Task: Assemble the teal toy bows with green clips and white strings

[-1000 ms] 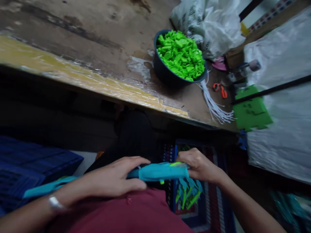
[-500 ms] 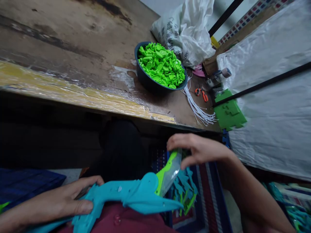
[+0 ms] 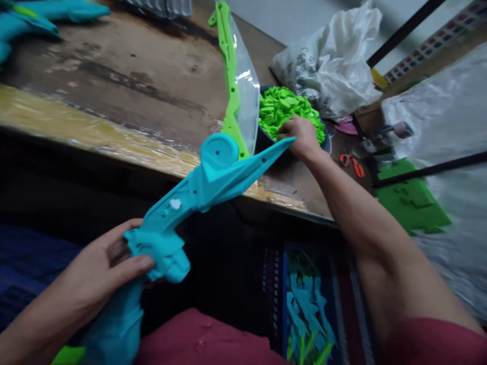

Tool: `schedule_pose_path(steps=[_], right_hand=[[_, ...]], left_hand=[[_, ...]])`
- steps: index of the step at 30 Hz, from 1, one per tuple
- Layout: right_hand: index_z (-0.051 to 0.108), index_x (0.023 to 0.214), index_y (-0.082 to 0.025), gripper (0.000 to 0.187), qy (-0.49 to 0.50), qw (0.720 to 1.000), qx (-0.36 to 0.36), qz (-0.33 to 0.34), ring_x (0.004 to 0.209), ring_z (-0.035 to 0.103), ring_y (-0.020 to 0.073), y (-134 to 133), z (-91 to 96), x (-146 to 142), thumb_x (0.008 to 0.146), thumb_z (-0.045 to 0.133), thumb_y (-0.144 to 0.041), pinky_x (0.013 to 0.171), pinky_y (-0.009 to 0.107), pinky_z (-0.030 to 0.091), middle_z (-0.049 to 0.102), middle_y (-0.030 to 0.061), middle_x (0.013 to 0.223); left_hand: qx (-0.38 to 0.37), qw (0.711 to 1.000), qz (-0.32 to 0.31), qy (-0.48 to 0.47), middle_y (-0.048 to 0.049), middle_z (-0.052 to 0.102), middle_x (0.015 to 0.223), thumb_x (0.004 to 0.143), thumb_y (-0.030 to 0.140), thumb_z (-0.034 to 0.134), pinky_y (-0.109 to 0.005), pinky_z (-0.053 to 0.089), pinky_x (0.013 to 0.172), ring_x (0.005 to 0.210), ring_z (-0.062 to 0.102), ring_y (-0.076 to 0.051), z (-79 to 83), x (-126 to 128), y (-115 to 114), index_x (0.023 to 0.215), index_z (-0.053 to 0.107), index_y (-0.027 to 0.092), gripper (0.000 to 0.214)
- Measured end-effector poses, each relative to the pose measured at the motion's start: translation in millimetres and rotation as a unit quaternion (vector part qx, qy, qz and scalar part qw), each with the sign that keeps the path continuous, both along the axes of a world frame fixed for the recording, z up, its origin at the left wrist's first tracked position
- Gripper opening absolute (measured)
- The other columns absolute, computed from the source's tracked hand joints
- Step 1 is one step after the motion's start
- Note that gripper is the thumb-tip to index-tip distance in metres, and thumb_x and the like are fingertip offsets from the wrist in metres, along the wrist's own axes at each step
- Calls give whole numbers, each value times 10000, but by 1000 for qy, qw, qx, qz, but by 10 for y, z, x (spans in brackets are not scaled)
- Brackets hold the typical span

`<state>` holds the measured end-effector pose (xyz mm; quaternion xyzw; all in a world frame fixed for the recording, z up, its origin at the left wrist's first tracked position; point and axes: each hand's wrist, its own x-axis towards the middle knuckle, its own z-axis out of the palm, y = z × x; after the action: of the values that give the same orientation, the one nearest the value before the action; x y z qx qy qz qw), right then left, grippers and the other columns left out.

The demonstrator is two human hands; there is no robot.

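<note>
My left hand (image 3: 110, 263) is closed round the grip of a turquoise plastic toy bow (image 3: 213, 177), which is raised and tilted up to the right. A bright green limb (image 3: 231, 91) with a clear plastic sheet (image 3: 246, 96) stands up from the bow's round joint. My right hand (image 3: 300, 133) reaches beyond the bow's pointed tip into a dark bowl (image 3: 327, 144) heaped with small green plastic pieces (image 3: 283, 104). Its fingers are curled among the pieces, and their tips are hidden.
Turquoise toy parts (image 3: 34, 25) lie at the worktable's (image 3: 152, 86) far left. Right of the bowl are orange-handled scissors (image 3: 352, 165), a white sack (image 3: 323, 61) and a green foam mat (image 3: 413, 195). Below the table edge, a blue crate (image 3: 284, 304) holds turquoise and green parts.
The toy bow has swung upward and lifted toward the table in my left hand. My right hand has left the green limb and moved up into the bowl.
</note>
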<state>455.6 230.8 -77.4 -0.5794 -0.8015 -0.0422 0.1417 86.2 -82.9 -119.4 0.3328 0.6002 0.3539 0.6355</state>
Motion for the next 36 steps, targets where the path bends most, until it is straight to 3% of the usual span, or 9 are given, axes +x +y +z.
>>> schedule_pose_path(steps=[3,8,14,19,21,24,30,32,36], right_hand=[[622,677,-144,164,1,1000,2,0,815,605,182,42,-3,27,788,738,-174,793,344,444,587,38,733],[557,590,-199,265,36,999,21,6,734,571,198,30,-21,61,723,740,-60,745,373,415,427,-17,608],[582,704,-238,179,124,987,102,-23,855,596,248,-122,16,72,800,632,-96,852,423,445,583,46,777],[559,737,-229,121,197,966,137,-95,652,593,193,-262,94,-12,804,600,-137,694,380,493,630,38,734],[565,785,-223,54,292,943,121,-100,574,588,173,-461,136,-187,824,592,-198,591,346,496,628,11,716],[589,808,-219,92,461,886,26,-29,514,579,149,-967,151,-607,798,670,-263,515,302,492,611,-23,662],[610,873,-218,138,547,828,-109,60,601,637,140,-1977,4,-1398,848,707,-313,583,294,552,648,-11,748],[593,893,-227,75,525,844,-70,84,703,660,158,-2139,-65,-1545,896,651,-275,640,307,569,664,19,843],[556,870,-238,124,305,935,98,151,891,671,200,-2299,-165,-1697,967,519,-170,759,335,572,686,86,963]], left_hand=[[22,995,51,-83,-11,723,875,689,419,866,-323,595,591,707,687,-226,90,87,143,1129,579,272,545],[46,981,42,-186,-19,712,908,791,339,816,-254,571,573,684,698,-172,153,130,336,1123,542,222,446],[72,978,60,-189,-34,717,921,766,317,837,-240,575,562,690,713,-177,146,79,389,1103,558,195,454],[92,978,90,-164,-39,728,911,744,326,856,-236,586,581,712,718,-179,134,73,387,1135,559,182,512],[103,977,111,-149,-34,730,881,725,325,870,-235,590,587,703,717,-175,133,115,418,1136,556,174,539],[127,971,147,-136,-23,729,851,703,325,881,-239,589,585,673,710,-165,148,235,478,1117,546,167,555],[149,966,178,-113,-35,713,921,759,343,827,-264,579,611,700,719,-171,225,492,494,1193,514,166,564],[152,968,175,-100,-42,707,967,764,350,820,-270,576,623,722,721,-176,243,537,469,1232,501,173,593],[182,967,160,-74,-32,695,1003,802,379,792,-267,566,685,792,702,-168,200,567,440,1248,506,179,566]])
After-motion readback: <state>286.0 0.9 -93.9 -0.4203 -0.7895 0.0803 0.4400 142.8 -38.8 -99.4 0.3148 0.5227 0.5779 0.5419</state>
